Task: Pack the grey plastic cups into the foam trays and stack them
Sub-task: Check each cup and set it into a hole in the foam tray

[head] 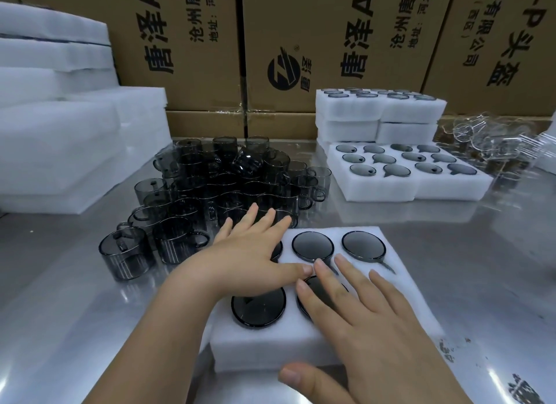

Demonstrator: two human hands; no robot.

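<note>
- Left hand [249, 253] and right hand [364, 316] are laid flat, fingers straight, on the foam tray [270, 352]; nothing is gripped.
- Grey plastic cups [313, 245] are seated under the palms.
- Beyond the left fingers, loose cups [222, 181] are left unpacked; filled trays [385, 190] are stacked beyond the right hand.

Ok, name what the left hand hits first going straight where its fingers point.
Likely the loose grey cups piled just beyond the fingertips of the left hand; the gap is hard to judge.
</note>
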